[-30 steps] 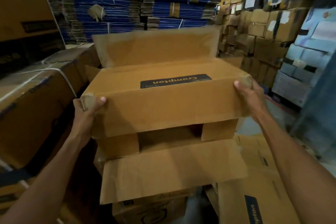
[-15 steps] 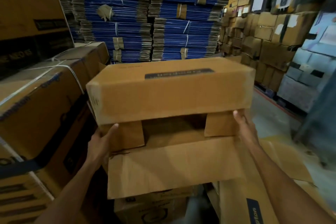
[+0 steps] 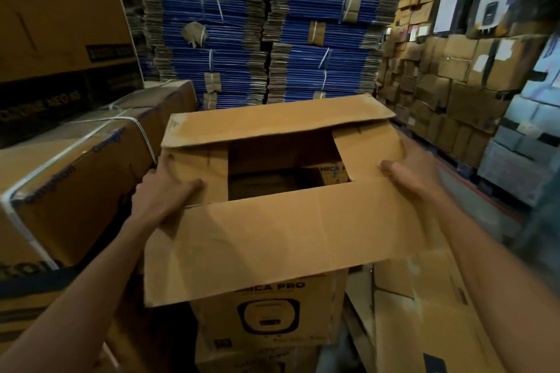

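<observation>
A plain brown cardboard box [image 3: 288, 239] is held in front of me with its open end turned toward me. Its two long flaps spread outward, and the two short flaps are folded partly across the opening. My left hand [image 3: 163, 191] grips the box's left side, thumb lying on the left short flap [image 3: 197, 163]. On the right side my right hand [image 3: 415, 172] grips the box, its thumb on the right short flap [image 3: 366, 151]. Through the opening the inside looks dark, with printed cardboard showing at the bottom.
A printed carton marked "MICA PRO" [image 3: 269, 315] stands right below the box. A strapped carton [image 3: 75, 179] sits close on the left. Flattened cardboard [image 3: 424, 312] lies at lower right. Bundled blue flat cartons [image 3: 230, 39] rise behind, and stacked boxes [image 3: 454, 85] wall the right.
The box has tipped over, so its open end now faces me instead of a closed side. Both hands slid from the upper corners to the short flaps at the opening.
</observation>
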